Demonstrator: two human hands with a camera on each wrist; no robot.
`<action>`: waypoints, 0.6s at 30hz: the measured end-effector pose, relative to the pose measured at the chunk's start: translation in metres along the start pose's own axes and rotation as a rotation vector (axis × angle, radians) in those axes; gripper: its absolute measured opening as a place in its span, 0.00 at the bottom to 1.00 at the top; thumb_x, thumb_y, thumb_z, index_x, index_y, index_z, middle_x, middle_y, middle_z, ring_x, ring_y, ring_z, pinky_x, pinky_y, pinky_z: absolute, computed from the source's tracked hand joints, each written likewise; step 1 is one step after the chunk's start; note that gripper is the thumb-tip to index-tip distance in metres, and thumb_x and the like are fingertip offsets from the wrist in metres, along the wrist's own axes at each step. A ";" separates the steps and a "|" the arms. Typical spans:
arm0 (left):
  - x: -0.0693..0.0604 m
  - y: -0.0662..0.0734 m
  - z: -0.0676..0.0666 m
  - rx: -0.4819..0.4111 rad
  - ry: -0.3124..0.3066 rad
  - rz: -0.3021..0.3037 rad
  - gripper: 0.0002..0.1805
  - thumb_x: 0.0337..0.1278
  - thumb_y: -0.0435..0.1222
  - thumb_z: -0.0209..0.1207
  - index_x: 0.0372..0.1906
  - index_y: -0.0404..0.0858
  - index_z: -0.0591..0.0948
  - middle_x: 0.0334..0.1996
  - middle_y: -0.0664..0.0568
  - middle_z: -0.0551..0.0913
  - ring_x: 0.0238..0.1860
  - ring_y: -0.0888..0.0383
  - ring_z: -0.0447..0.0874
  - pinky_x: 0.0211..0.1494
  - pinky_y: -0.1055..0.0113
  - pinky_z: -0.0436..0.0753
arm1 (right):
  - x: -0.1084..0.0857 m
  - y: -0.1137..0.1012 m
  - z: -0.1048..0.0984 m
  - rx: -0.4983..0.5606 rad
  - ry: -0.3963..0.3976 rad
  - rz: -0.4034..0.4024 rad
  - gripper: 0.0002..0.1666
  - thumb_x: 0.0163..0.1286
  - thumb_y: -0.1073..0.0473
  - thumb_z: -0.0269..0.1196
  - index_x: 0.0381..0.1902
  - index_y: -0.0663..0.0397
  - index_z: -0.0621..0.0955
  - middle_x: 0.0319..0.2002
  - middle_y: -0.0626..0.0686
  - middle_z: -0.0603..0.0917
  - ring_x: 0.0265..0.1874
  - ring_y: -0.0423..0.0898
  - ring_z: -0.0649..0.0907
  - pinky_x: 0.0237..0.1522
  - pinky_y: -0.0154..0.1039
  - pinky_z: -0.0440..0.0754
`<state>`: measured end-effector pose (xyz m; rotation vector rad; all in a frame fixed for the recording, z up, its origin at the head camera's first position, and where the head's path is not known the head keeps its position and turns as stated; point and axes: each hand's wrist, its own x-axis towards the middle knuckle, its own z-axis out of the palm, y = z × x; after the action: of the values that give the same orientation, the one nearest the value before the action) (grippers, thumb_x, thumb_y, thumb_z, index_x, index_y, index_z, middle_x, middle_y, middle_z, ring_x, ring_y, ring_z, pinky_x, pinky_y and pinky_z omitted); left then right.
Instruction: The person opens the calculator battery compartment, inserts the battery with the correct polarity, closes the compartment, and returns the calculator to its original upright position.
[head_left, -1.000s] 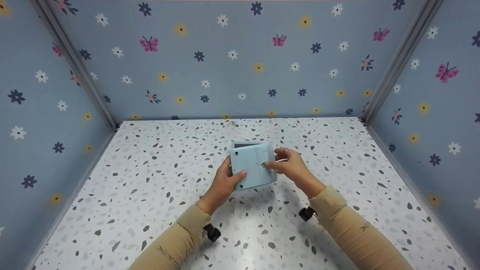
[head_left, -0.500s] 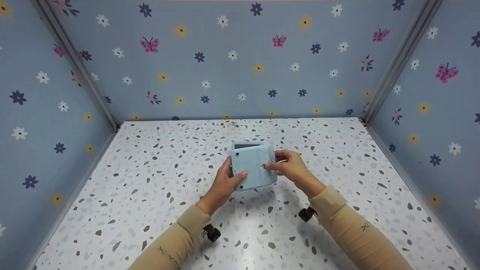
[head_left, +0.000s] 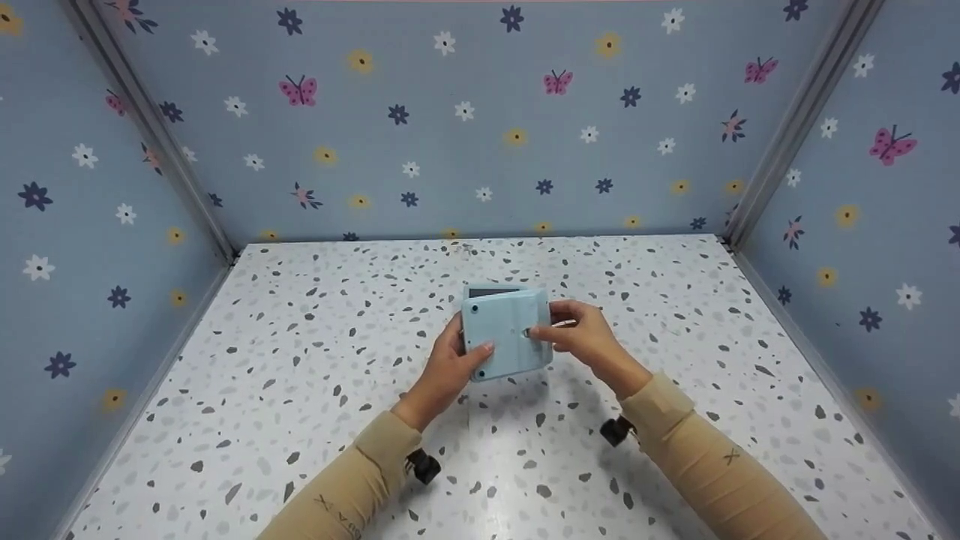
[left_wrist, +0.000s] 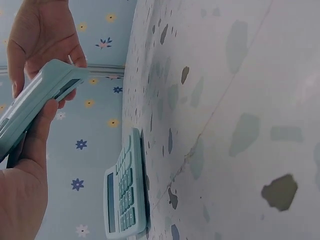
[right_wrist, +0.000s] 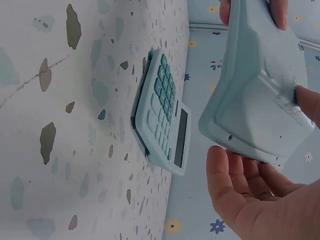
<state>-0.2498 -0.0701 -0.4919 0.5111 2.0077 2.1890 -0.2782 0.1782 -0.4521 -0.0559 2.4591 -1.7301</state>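
A mint-blue calculator [head_left: 504, 337] is held back side up, raised off the table, with small black feet at its corners. My left hand [head_left: 448, 361] grips its left edge, thumb on the back and fingers underneath. At the opposite edge my right hand [head_left: 589, 337] pinches it, the thumb [right_wrist: 310, 104] on a small notch in the back and the other fingers at the edge. A thin white sliver [left_wrist: 71, 60] shows by the right fingers; what it is I cannot tell. A second mint calculator [right_wrist: 162, 112] lies keys up on the table, mostly hidden in the head view.
The white speckled table [head_left: 322, 390] runs back to a blue flowered wall [head_left: 450, 150]. Similar panels stand at left and right, with grey metal posts [head_left: 802, 127] in the corners. Black wrist cameras [head_left: 426, 466] hang under both tan sleeves.
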 end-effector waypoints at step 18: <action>-0.006 -0.002 0.002 0.441 0.013 0.247 0.34 0.83 0.32 0.54 0.84 0.29 0.59 0.76 0.31 0.74 0.75 0.35 0.77 0.75 0.35 0.79 | -0.001 0.005 -0.015 0.128 0.024 0.075 0.30 0.77 0.47 0.71 0.65 0.61 0.80 0.58 0.58 0.86 0.56 0.57 0.88 0.54 0.44 0.93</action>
<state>-0.2440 -0.0695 -0.4946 0.8354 2.5679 1.8578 -0.2787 0.1937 -0.4521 0.0690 2.3288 -1.8611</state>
